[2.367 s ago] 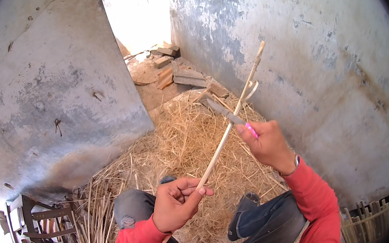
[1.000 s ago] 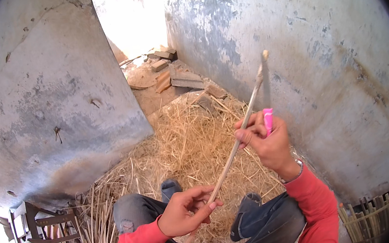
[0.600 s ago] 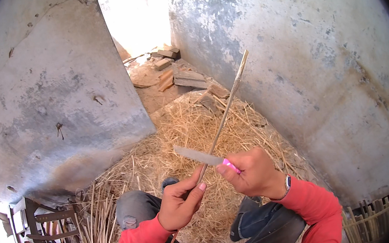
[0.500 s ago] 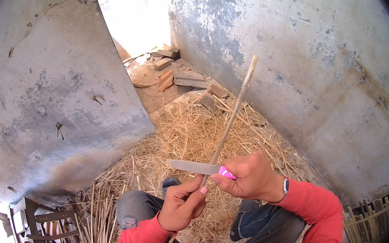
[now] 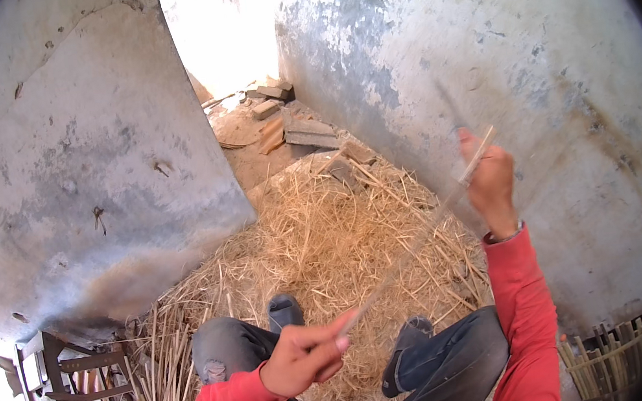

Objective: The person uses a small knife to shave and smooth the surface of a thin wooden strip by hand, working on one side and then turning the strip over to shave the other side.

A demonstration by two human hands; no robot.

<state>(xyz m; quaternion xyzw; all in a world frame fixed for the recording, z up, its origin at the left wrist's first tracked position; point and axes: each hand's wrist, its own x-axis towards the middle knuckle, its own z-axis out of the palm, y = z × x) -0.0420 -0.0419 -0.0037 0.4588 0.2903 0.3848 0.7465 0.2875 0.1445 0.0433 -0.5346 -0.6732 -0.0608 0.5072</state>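
Observation:
My left hand (image 5: 305, 358) is closed round a long thin wooden stick (image 5: 393, 275). The stick slants up to the right, smeared by motion along its middle, and its lower end runs down past my left wrist. Out by the stick's far end, my right hand (image 5: 493, 185) is closed on a knife (image 5: 448, 103). The blade points upward and is blurred, while the pink handle is hidden in the fist. The stick's tip crosses in front of my right hand; I cannot tell whether they touch.
Straw and shavings (image 5: 331, 223) cover the ground before my legs. Worn walls (image 5: 91, 131) rise at left and right. Bricks and tiles (image 5: 305, 127) lie by the bright opening. A broken dark frame (image 5: 82, 394) and long strips are at left, a slatted basket (image 5: 616, 357) at lower right.
My right hand has swept the knife up and right, away from my left hand to the stick's far end. The blade has turned from pointing left to pointing up. My left hand stays nearly in place.

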